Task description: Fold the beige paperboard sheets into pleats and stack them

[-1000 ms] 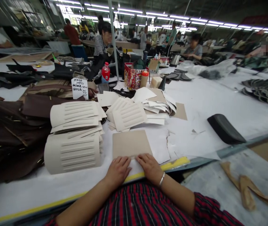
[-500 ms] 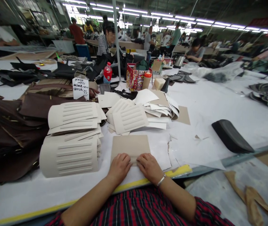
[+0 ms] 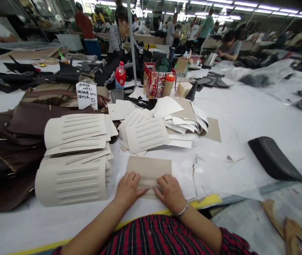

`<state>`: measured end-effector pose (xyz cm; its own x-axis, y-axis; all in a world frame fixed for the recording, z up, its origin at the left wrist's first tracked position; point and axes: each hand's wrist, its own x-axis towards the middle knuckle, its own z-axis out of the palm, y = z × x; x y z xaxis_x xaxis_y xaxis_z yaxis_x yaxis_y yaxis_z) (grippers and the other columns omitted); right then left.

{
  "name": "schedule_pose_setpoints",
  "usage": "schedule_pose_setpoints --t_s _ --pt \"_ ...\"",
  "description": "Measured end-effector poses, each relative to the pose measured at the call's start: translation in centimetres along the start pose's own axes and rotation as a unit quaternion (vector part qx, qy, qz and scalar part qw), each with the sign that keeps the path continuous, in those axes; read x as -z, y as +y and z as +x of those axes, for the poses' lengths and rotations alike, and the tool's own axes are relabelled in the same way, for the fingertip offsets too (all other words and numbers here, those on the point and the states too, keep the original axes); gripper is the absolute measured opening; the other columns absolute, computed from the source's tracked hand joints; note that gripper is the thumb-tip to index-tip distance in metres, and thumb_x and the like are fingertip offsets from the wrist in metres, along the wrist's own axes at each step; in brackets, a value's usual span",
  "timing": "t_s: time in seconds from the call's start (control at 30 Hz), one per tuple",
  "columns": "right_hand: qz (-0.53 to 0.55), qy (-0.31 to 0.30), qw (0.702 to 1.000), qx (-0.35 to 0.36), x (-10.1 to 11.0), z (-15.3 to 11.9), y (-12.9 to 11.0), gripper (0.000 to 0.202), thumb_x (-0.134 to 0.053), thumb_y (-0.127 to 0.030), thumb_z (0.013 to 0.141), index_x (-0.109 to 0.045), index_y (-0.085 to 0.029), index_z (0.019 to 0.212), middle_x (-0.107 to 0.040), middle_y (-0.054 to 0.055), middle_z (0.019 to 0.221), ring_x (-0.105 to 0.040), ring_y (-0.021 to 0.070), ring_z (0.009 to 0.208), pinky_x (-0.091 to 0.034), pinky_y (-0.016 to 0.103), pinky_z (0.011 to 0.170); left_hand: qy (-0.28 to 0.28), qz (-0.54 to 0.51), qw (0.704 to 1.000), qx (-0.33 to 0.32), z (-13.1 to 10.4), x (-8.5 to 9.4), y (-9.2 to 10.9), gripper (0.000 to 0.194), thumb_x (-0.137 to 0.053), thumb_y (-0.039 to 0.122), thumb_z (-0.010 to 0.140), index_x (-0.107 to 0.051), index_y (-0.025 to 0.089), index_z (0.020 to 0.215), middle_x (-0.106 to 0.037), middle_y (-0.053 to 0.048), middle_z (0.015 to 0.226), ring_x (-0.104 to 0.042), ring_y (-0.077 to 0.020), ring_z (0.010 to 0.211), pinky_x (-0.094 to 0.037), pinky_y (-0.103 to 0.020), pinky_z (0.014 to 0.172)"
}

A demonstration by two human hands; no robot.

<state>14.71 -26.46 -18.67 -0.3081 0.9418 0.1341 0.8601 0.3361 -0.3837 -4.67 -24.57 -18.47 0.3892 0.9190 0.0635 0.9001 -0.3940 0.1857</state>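
A tan card sheet (image 3: 151, 164) lies on the white tabletop in front of me, with faint raised ridges running across it between my hands. My left hand (image 3: 128, 187) rests on its left side, fingers curved onto the surface and thumb stretched inward. On the right side, my right hand (image 3: 171, 191) presses down the same way, its thumb apart from the fingers. To the left stands a thick pile of pale cards (image 3: 79, 182) with parallel raised ribs. Just behind the sheet lies another ribbed card (image 3: 147, 134), on top of several others.
Plain white and tan sheets (image 3: 185, 122) are heaped behind. Brown leather bags (image 3: 10, 148) fill the left side. A curved black block (image 3: 274, 159) lies near the right edge. Further back are a red-capped bottle (image 3: 120, 76), a red patterned box (image 3: 153, 83) and people working.
My hands have moved slightly farther apart on the sheet, and both thumbs now stretch out from the fingers. More ridges show between them. The camera view has tilted down a little.
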Motion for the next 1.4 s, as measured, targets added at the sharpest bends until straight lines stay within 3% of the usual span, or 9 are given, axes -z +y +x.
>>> schedule_pose_setpoints --t_s 0.07,0.27,0.47,0.6,0.7,0.9,1.03,1.13,1.4 --pt "0.004 0.004 1.0 -0.006 0.2 0.2 0.1 0.019 -0.052 -0.035 0.079 -0.056 -0.016 0.079 -0.05 0.006 0.078 -0.043 0.0191 0.08 -0.034 0.032 0.073 -0.001 0.016 1.0 0.014 0.4 0.5 -0.4 0.037 -0.048 0.054 0.077 -0.054 0.018 0.08 -0.052 -0.006 0.08 -0.046 -0.0213 0.078 -0.038 -0.035 0.068" --pt "-0.007 0.032 0.999 0.01 -0.3 0.9 -0.1 0.022 -0.048 -0.029 0.083 -0.055 -0.02 0.102 -0.053 0.007 0.094 -0.043 0.0198 0.089 -0.033 0.033 0.078 0.007 -0.039 0.995 -0.087 2.0 0.2 0.2 0.017 -0.049 0.034 0.082 -0.055 0.023 0.094 -0.053 -0.004 0.099 -0.045 -0.0204 0.091 -0.037 -0.035 0.078" --pt "-0.014 0.037 0.999 -0.034 0.7 0.6 1.3 0.02 -0.05 -0.036 0.081 -0.056 -0.017 0.086 -0.052 0.006 0.083 -0.044 0.0191 0.081 -0.035 0.033 0.074 0.016 0.022 0.999 0.017 1.5 0.9 -1.4 0.028 -0.046 0.045 0.082 -0.055 0.019 0.081 -0.052 -0.006 0.083 -0.046 -0.0223 0.081 -0.039 -0.036 0.071" --pt "-0.002 0.068 0.998 0.004 -0.1 2.0 0.7 0.021 -0.044 -0.022 0.084 -0.054 -0.018 0.102 -0.054 0.007 0.094 -0.045 0.0183 0.089 -0.034 0.032 0.079 0.071 -0.005 0.996 -0.06 2.8 0.1 0.6 0.022 -0.041 0.028 0.086 -0.052 0.021 0.103 -0.053 -0.007 0.103 -0.045 -0.0224 0.097 -0.036 -0.038 0.083" --pt "-0.019 0.063 0.998 -0.001 -0.6 2.6 0.7 0.019 -0.046 -0.021 0.083 -0.056 -0.02 0.099 -0.054 0.007 0.093 -0.044 0.0189 0.089 -0.033 0.032 0.078 0.047 -0.025 0.996 -0.078 3.9 -0.6 1.4 0.018 -0.044 0.028 0.084 -0.054 0.022 0.098 -0.053 -0.006 0.1 -0.046 -0.0212 0.092 -0.038 -0.036 0.08" --pt "-0.073 0.068 0.992 -0.077 1.0 2.3 2.6 0.016 -0.048 -0.03 0.082 -0.056 -0.017 0.079 -0.052 0.005 0.078 -0.044 0.0186 0.078 -0.032 0.032 0.072 0.062 0.033 0.997 0.043 3.2 0.6 -1.9 0.022 -0.043 0.037 0.084 -0.054 0.018 0.079 -0.052 -0.006 0.082 -0.047 -0.0227 0.083 -0.04 -0.037 0.072" --pt "-0.045 0.101 0.994 -0.016 0.5 3.6 1.5 0.018 -0.044 -0.02 0.084 -0.056 -0.019 0.097 -0.055 0.006 0.09 -0.045 0.0182 0.086 -0.033 0.033 0.079 0.118 -0.018 0.992 -0.03 3.4 -0.6 -1.1 0.022 -0.04 0.029 0.086 -0.053 0.018 0.099 -0.054 -0.01 0.102 -0.047 -0.0231 0.097 -0.04 -0.039 0.082" --pt "-0.017 0.096 0.995 0.019 -0.9 4.8 0.6 0.025 -0.045 -0.014 0.081 -0.056 -0.019 0.103 -0.055 0.007 0.093 -0.045 0.0177 0.087 -0.035 0.032 0.079 0.106 -0.067 0.988 -0.093 4.6 -1.9 0.2 0.028 -0.044 0.025 0.084 -0.049 0.018 0.111 -0.052 -0.009 0.112 -0.045 -0.021 0.105 -0.039 -0.037 0.088" --pt "-0.028 0.083 0.995 -0.049 -0.3 4.3 2.6 0.014 -0.051 -0.027 0.08 -0.057 -0.018 0.09 -0.053 0.005 0.088 -0.045 0.0178 0.083 -0.035 0.03 0.075 0.098 -0.05 0.993 -0.039 4.4 0.0 -2.4 0.022 -0.052 0.033 0.08 -0.055 0.02 0.097 -0.053 -0.006 0.1 -0.047 -0.0213 0.094 -0.041 -0.036 0.08"
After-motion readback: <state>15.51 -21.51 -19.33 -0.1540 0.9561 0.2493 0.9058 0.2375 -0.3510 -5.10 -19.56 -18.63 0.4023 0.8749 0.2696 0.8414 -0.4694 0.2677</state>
